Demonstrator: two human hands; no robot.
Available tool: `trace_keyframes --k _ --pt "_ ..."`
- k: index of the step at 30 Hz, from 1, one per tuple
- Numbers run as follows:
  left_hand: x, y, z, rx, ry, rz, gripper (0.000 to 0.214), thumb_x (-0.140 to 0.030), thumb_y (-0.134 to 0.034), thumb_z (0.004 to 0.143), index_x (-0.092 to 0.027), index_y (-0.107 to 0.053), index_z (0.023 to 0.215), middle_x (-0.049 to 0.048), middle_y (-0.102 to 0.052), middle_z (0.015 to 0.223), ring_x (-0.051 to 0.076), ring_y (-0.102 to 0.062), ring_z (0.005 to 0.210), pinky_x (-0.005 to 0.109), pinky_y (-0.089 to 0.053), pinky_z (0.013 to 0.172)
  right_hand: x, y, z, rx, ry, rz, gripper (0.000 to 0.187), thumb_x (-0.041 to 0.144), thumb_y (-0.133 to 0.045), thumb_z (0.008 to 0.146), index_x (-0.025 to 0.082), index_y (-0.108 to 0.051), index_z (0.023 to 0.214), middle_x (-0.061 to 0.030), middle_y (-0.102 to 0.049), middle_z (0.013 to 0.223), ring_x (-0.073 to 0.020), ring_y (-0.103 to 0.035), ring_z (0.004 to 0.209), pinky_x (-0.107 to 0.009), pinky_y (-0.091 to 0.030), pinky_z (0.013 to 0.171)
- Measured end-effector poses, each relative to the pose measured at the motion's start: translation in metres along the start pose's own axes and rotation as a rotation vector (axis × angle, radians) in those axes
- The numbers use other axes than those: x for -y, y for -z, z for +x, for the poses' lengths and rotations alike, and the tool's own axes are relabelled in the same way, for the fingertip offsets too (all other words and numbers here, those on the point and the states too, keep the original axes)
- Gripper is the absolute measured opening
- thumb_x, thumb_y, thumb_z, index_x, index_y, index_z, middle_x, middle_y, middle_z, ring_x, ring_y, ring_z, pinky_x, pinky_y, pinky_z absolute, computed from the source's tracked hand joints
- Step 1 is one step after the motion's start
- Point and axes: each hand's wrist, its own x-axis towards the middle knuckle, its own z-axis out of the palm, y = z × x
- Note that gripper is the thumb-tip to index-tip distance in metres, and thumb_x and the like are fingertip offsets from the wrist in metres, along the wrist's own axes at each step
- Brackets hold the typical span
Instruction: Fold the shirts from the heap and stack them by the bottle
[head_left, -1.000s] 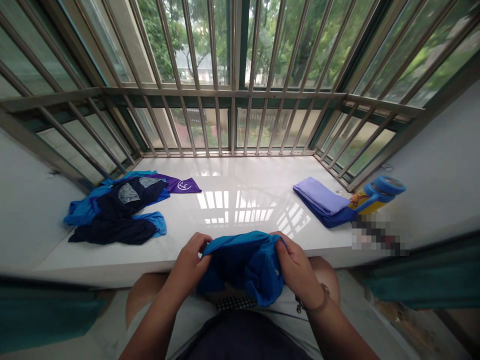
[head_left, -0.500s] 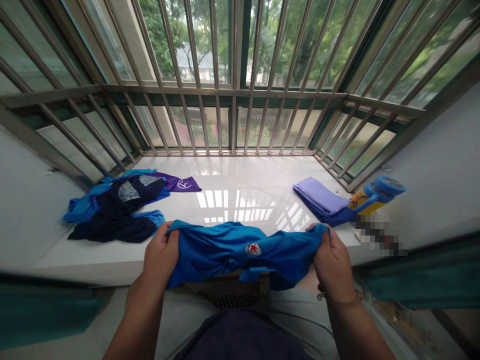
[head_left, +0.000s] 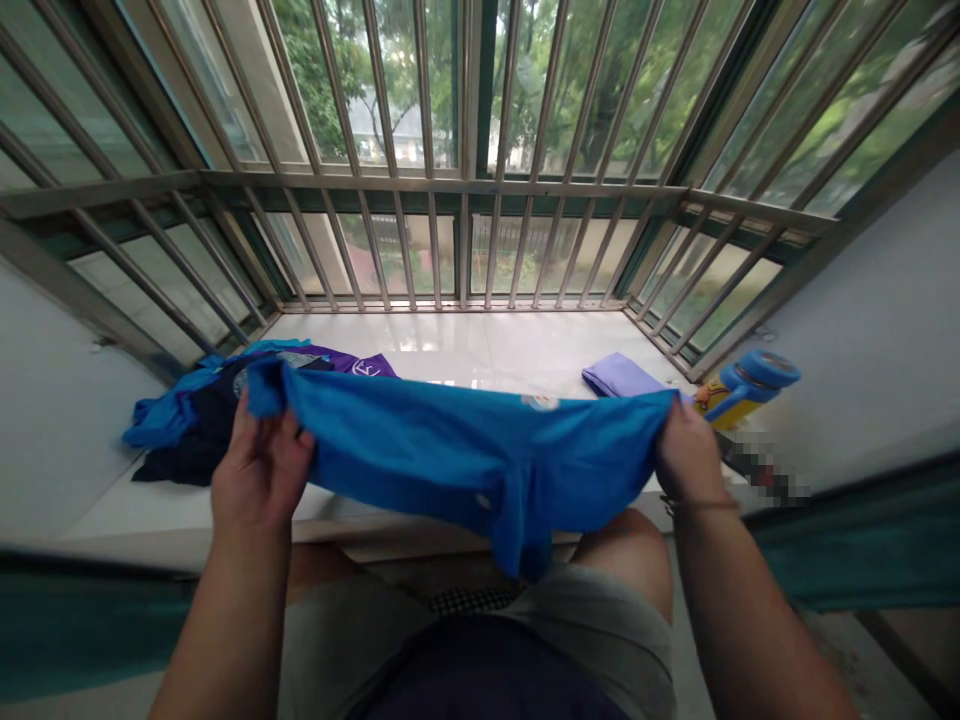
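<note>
Where the sill (head_left: 517, 350) ran between clothes (head_left: 199, 410) and bottle (head_left: 750, 388), left hand (head_left: 259, 470) and right hand (head_left: 690, 450) gripped blue cloth (head_left: 420, 430), partly hiding its edge.

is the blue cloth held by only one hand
No, the left hand holds one end of the blue cloth and the right hand holds the other.

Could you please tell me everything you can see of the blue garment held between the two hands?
The blue garment is bright blue and looks like soft, thin fabric. It is spread sideways, one end in the left hand, the other in the right hand. Its upper edge runs nearly straight; below, it sags in folds, with a flap hanging right of its middle. A pale patch shows at the upper edge, its design unreadable. It covers part of the white ledge from view; contact there is unclear.
</note>
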Motion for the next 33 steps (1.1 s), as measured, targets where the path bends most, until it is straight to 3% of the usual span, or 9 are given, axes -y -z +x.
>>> trace_keyframes --k 3,6,11,15,18,20,24,29,33 --pt "0.038 -0.007 0.010 0.000 0.141 0.024 0.086 -0.043 -0.075 0.098 -0.049 -0.027 0.168 0.0076 -0.044 0.174 0.026 -0.058 0.149 0.052 -0.049 0.123 -0.016 -0.030 0.017 0.180 -0.035 -0.240 0.039 0.044 -0.047 0.100 0.021 -0.065 0.074 -0.0119 -0.072 0.079 -0.0261 -0.063 0.083 -0.039 -0.048 0.084" --pt "0.079 -0.007 0.001 0.020 0.246 0.256 0.084 -0.051 -0.083 0.089 -0.034 -0.042 0.160 0.0173 -0.051 0.167 0.030 -0.060 0.147 0.053 -0.050 0.120 -0.037 -0.051 0.008 0.291 -0.025 -0.310 0.035 0.042 -0.047 0.096 0.022 -0.068 0.075 -0.0161 -0.077 0.087 -0.0293 -0.069 0.090 -0.039 -0.051 0.086" --pt "0.115 -0.023 -0.058 0.449 0.236 0.576 0.057 -0.064 -0.078 0.088 -0.019 -0.070 0.122 0.0162 -0.079 0.124 0.032 -0.074 0.120 0.049 -0.056 0.109 -0.058 -0.067 -0.039 0.453 0.059 -0.244 0.047 0.057 -0.042 0.098 0.022 -0.074 0.090 -0.0139 -0.081 0.100 -0.0308 -0.073 0.099 -0.041 -0.054 0.091" --pt "0.117 -0.056 -0.121 0.911 0.331 0.654 0.044 -0.057 -0.072 0.097 -0.023 -0.079 0.125 0.0134 -0.079 0.130 0.033 -0.073 0.123 0.049 -0.055 0.112 -0.033 -0.073 -0.088 0.546 0.049 -0.091 0.057 0.069 -0.039 0.104 0.023 -0.070 0.090 -0.0084 -0.076 0.089 -0.0282 -0.071 0.089 -0.040 -0.056 0.085" --pt "0.117 -0.079 -0.162 1.077 0.415 0.492 0.095 -0.053 -0.094 0.077 -0.026 -0.057 0.160 0.0156 -0.062 0.160 0.037 -0.061 0.144 0.052 -0.049 0.122 0.008 -0.071 -0.132 0.674 0.127 0.058 0.054 0.068 -0.042 0.109 0.024 -0.069 0.092 -0.0042 -0.073 0.085 -0.0235 -0.068 0.082 -0.036 -0.056 0.081" --pt "0.116 -0.090 -0.180 1.115 0.444 0.403 0.095 -0.055 -0.096 0.074 -0.026 -0.060 0.157 0.0157 -0.063 0.158 0.037 -0.062 0.143 0.050 -0.048 0.123 0.037 -0.062 -0.158 0.851 0.254 0.109 0.049 0.060 -0.042 0.113 0.025 -0.070 0.092 -0.0024 -0.072 0.083 -0.0207 -0.066 0.077 -0.033 -0.056 0.077" --pt "0.106 -0.095 -0.189 1.082 0.441 0.338 0.053 -0.070 -0.067 0.097 -0.026 -0.079 0.125 0.0147 -0.076 0.134 0.035 -0.068 0.129 0.048 -0.051 0.118 0.074 -0.036 -0.171 1.144 0.483 0.208 0.032 0.045 -0.050 0.113 0.029 -0.077 0.124 -0.0040 -0.081 0.117 -0.0217 -0.075 0.107 -0.034 -0.057 0.097" --pt "0.087 -0.071 -0.178 0.916 0.733 0.191 0.069 -0.080 -0.071 0.089 -0.019 -0.077 0.119 0.0121 -0.080 0.111 0.034 -0.073 0.111 0.049 -0.057 0.108 0.053 -0.018 -0.127 0.995 0.409 0.384 0.033 0.043 -0.056 0.112 0.026 -0.075 0.132 -0.0072 -0.081 0.118 -0.0222 -0.077 0.111 -0.036 -0.061 0.100" --pt "0.059 -0.058 -0.165 1.036 0.905 0.067 0.062 -0.072 -0.090 0.073 -0.018 -0.077 0.101 0.0092 -0.076 0.092 0.026 -0.073 0.087 0.040 -0.061 0.088 0.022 -0.040 -0.114 1.295 0.456 0.209 0.090 0.051 -0.084 0.092 0.029 -0.044 0.170 -0.0128 -0.050 0.171 -0.0322 -0.049 0.156 -0.050 -0.041 0.128"
